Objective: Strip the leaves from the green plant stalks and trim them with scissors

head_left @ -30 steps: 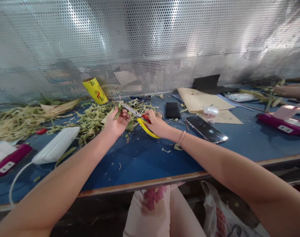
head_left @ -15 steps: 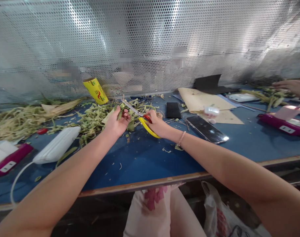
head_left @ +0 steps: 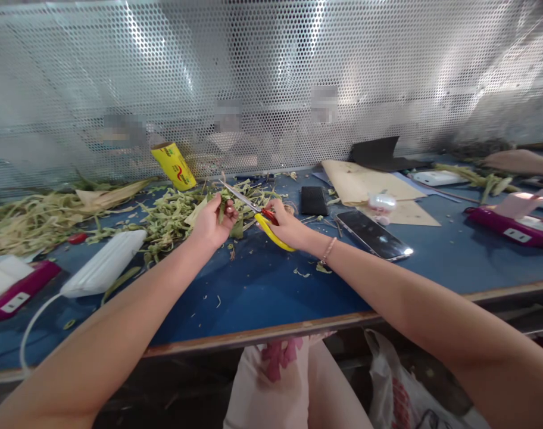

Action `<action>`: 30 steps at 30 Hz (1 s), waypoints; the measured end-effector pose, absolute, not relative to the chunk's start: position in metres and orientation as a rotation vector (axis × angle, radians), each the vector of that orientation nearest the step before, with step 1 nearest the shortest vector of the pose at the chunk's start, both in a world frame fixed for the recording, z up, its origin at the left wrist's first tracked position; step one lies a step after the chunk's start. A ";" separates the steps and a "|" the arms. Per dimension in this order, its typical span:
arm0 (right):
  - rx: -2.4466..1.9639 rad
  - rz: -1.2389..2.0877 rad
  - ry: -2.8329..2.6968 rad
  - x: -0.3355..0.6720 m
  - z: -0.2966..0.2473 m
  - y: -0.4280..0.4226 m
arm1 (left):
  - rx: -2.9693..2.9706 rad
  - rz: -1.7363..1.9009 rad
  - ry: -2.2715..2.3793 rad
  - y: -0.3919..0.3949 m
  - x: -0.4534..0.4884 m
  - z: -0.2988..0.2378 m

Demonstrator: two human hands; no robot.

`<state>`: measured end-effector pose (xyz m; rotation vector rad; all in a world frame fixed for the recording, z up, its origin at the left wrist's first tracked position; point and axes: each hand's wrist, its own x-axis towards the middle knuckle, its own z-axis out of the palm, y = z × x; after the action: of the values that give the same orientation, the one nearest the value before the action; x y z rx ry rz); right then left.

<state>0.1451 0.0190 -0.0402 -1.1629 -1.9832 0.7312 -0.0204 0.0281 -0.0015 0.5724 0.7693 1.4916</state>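
Note:
My right hand (head_left: pixel 284 225) is closed around the red and yellow handles of a pair of scissors (head_left: pixel 247 200). The blades point up and left, passing just beyond the fingers of my left hand (head_left: pixel 215 221). That hand has its fingers curled and pinches a green plant piece (head_left: pixel 224 207), which they partly hide. Behind and beside my left hand lies a heap of pale green plant pieces (head_left: pixel 168 217). A yellow cardboard tube (head_left: pixel 174 167) leans against the perforated metal panel behind the heap.
At left are dried stalks (head_left: pixel 34 220), a white power bank (head_left: pixel 102 262) with a cable and a purple power strip (head_left: pixel 25 292). A phone (head_left: pixel 373 235), black case (head_left: pixel 314 200), brown paper (head_left: pixel 370 182) and earbuds case (head_left: pixel 382 204) lie right. Another person's hand (head_left: pixel 521 162) is far right.
The scissors and my right hand have shifted very slightly right and down. My left hand stays nearly in place, still pinching the green piece. The other person's hand at far right has moved a little left.

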 end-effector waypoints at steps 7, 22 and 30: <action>-1.209 0.666 -1.990 0.144 -0.038 0.018 | 0.626 1.479 0.737 0.028 -0.021 -0.004; -1.218 0.688 -1.970 0.143 -0.036 0.017 | 0.622 1.463 0.736 0.028 -0.021 -0.004; -1.212 0.679 -1.897 0.142 -0.039 0.021 | 0.677 1.468 0.741 0.027 -0.022 -0.005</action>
<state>0.1421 0.0214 -0.0395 -1.2120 -1.8965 0.6792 -0.0216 0.0271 -0.0050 0.6772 0.7406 1.4677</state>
